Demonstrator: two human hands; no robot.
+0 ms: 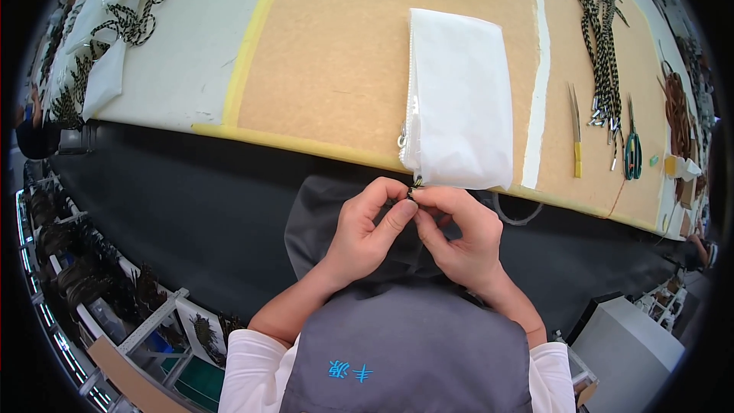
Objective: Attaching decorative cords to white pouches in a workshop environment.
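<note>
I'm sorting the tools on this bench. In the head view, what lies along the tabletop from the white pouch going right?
White zippered fabric pouch → white tape strip → yellow-handled metal tweezers → bundle of black-and-yellow braided cords with metal tips → green-handled snips → coil of brown cord.

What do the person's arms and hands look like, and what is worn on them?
Both hands are bare: the left hand and the right hand wear no gloves, and no rings or watch can be seen. The forearms are uncovered. White sleeves are pushed up to about the elbows. Over the chest is a grey vest with a small blue embroidered mark.
</note>
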